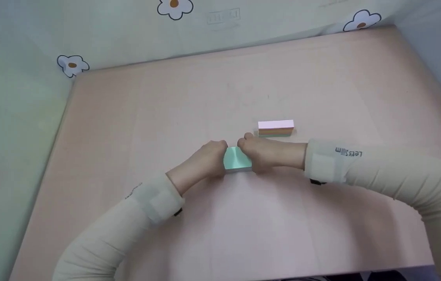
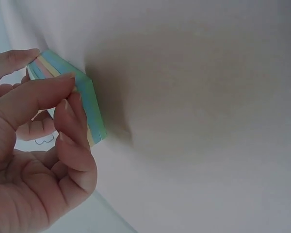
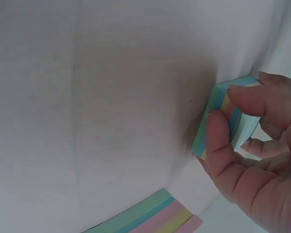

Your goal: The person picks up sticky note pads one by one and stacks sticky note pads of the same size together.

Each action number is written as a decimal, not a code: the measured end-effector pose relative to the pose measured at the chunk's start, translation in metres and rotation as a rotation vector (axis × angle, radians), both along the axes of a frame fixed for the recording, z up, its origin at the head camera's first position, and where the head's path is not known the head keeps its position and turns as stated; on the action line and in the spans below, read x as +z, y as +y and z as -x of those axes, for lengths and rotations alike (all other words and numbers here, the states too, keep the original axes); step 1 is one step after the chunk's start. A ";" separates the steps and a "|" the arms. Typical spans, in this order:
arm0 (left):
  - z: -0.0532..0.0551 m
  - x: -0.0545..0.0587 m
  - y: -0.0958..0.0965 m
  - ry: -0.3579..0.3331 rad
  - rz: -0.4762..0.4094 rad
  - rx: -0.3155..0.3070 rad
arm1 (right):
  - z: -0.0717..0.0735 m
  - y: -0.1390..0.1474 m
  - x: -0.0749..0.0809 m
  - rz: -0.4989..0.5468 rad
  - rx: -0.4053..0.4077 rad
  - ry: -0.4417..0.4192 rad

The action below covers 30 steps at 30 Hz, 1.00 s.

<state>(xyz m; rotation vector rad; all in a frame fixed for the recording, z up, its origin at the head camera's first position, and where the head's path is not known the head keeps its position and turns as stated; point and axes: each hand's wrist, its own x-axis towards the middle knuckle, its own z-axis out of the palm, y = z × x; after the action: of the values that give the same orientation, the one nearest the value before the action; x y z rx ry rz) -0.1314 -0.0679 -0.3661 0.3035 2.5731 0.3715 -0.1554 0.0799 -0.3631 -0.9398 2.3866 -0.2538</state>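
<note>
Between my two hands is a small stack of coloured paper [image 1: 237,158], its top sheet pale mint green. Layers of blue, yellow and pink show along its side in both wrist views. My left hand [image 1: 210,159] pinches the left end, with thumb and fingertips on the layered edge [image 2: 91,104]. At the other end, my right hand [image 1: 263,153] grips the stack with bent fingers, the thumb and fingertips against its side [image 3: 212,108]. Part of each end is hidden behind the fingers.
A second stack of coloured paper [image 1: 275,128], pink on top, lies on the pale pink table [image 1: 189,97] just beyond my right hand. Behind the table hangs a light wall covering [image 1: 118,31] with flower prints. A grey-blue wall [image 1: 435,50] borders the right side.
</note>
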 end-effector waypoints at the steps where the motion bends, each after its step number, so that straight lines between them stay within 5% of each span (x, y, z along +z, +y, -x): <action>1: 0.000 0.000 0.000 -0.001 0.000 -0.001 | 0.001 0.000 -0.001 -0.003 0.000 -0.002; 11: 0.003 0.000 0.000 -0.055 0.034 0.028 | 0.003 0.001 -0.003 -0.021 0.007 -0.003; 30: -0.001 -0.008 -0.001 -0.021 -0.050 0.072 | -0.003 0.000 -0.005 -0.009 -0.042 0.007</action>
<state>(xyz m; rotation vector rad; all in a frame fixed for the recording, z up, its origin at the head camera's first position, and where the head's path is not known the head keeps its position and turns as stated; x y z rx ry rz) -0.1303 -0.0690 -0.3743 0.2241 2.5621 0.4629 -0.1525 0.0796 -0.3679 -0.8881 2.4136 -0.2557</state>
